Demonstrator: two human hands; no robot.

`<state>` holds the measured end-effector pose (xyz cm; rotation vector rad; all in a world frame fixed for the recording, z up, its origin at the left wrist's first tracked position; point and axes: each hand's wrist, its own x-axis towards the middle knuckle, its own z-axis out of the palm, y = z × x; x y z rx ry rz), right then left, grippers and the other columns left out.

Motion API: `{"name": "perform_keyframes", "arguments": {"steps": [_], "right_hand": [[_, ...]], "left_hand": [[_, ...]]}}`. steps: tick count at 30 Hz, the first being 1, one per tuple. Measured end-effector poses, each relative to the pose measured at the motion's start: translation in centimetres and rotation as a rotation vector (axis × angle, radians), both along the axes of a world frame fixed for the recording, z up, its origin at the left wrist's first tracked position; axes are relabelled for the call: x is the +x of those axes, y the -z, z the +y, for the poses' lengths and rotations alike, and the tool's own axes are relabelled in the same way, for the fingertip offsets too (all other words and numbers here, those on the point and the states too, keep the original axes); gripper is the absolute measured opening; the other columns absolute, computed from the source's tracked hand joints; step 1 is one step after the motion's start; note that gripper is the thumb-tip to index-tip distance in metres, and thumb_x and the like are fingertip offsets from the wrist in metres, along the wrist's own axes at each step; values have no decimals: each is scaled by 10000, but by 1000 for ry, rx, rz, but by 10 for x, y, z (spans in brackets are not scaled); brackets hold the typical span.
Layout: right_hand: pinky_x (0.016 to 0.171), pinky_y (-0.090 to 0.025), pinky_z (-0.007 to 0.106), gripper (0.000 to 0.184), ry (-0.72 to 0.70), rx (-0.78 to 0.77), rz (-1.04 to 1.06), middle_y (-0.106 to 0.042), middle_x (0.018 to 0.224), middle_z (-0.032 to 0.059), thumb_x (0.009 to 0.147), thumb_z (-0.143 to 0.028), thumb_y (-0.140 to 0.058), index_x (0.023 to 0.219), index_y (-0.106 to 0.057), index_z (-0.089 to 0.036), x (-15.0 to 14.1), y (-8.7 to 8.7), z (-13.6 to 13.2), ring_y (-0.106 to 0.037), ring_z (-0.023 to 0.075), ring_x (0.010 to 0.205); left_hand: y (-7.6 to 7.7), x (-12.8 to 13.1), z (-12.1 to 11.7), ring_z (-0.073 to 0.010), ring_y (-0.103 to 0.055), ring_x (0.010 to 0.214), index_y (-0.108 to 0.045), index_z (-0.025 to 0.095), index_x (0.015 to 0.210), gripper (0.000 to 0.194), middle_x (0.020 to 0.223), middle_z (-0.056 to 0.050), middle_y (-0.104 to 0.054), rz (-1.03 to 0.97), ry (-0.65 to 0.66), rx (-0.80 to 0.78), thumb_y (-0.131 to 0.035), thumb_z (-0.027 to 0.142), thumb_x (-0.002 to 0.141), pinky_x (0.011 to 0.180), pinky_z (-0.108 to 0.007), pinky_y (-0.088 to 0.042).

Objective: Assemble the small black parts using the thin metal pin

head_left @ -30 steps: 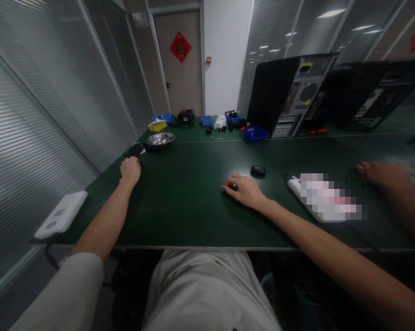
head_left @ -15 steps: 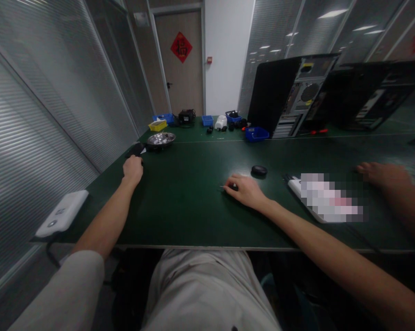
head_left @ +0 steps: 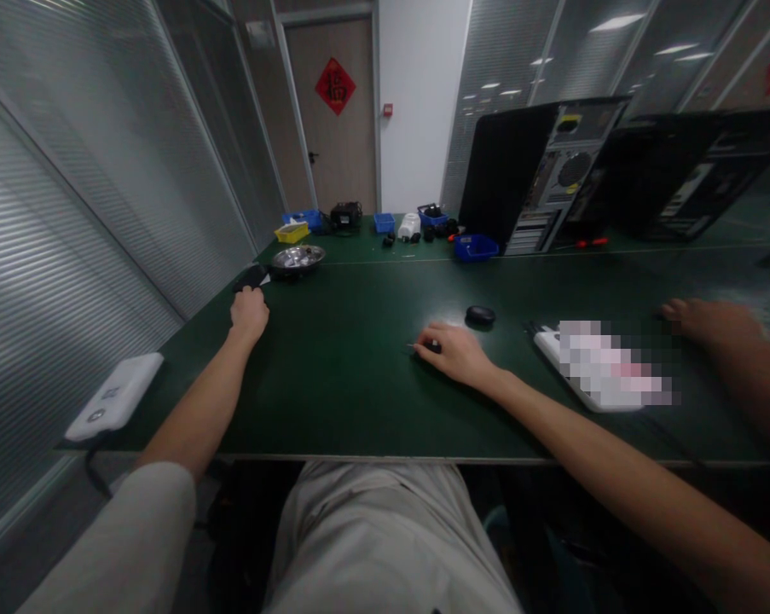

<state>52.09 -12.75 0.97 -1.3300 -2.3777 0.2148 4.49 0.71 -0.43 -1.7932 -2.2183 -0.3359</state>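
Nearer the person than the metal bowl (head_left: 282, 263) and a little left of it, the left hand (head_left: 250, 315) was curled; whether it was clamped on anything could not be told. A careless push forward could have jolted the bowl. Well to the bowl's right, also nearer the person, the right hand (head_left: 454, 354) had fingers and thumb closed on a slim tool (head_left: 433, 347), which a loose pinch could have let roll. It looked dark-handled, with a thin, pale tip.
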Motion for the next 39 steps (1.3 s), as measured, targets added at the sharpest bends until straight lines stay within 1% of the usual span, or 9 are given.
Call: {"name": "perform_keyframes", "arguments": {"steps": [5,10,15,18,23,32,35,37,39], "right_hand": [[657,-365,285,207,6,3,5,-678,954,40,996,-382,-602,969,-733,-224,0,-1,0,-599,163,781],[669,-372,285,199,3,-1,-4,-681,974,45,995,-380,-602,983,-732,-228,0,0,0,-604,169,797],[675,-377,286,186,-1,4,4,-678,974,38,990,-370,-610,982,-733,-231,1,2,1,-601,162,790],[673,-376,285,190,0,0,5,-677,968,36,990,-371,-609,973,-735,-229,1,2,1,-603,161,791],[668,-371,282,194,3,6,7,-682,967,41,993,-366,-606,967,-733,-221,0,2,1,-605,162,792],[655,-355,287,191,-4,20,4,-683,962,43,993,-364,-610,960,-730,-219,0,2,1,-600,164,783],[658,-355,286,190,-17,24,13,-679,959,40,992,-366,-610,963,-730,-222,0,2,1,-595,161,776],[661,-357,285,189,-31,23,23,-677,954,39,994,-364,-608,965,-729,-221,0,3,0,-591,158,769],[667,-362,284,191,-60,24,37,-676,952,39,995,-365,-606,967,-725,-218,0,3,-1,-588,156,763]], "left_hand": [[0,2,2,-437,-548,1232,-628,43,1282,404,1344,-310,-553,-55,-11,-2,-473,156,927,933,-503,-516],[1,0,2,-432,-562,1213,-601,20,1296,411,1305,-316,-571,-45,-16,6,-455,139,931,932,-491,-517],[-1,-1,1,-408,-597,1161,-609,18,1271,398,1242,-306,-611,-10,-22,1,-439,136,931,919,-468,-518],[-3,-1,0,-396,-628,1107,-657,20,1190,363,1177,-288,-651,-3,-44,-14,-429,137,932,902,-455,-526],[-5,-2,-2,-375,-642,1074,-713,43,1072,316,1174,-260,-670,-46,-66,-35,-456,152,925,915,-441,-523],[-4,-9,-5,-344,-653,1062,-755,141,1136,289,1132,-174,-725,-182,-34,50,-557,220,940,932,-460,-517],[-9,6,-6,-320,-674,1058,-765,163,1135,263,1109,-132,-751,-254,105,87,-607,255,946,956,-443,-515],[-14,31,-12,-277,-686,1057,-761,176,1148,252,1113,-99,-761,-350,301,108,-636,262,946,980,-406,-513],[-19,69,-26,-241,-693,1055,-754,192,1158,247,1141,-69,-760,-459,559,94,-659,275,946,988,-378,-515]]}}
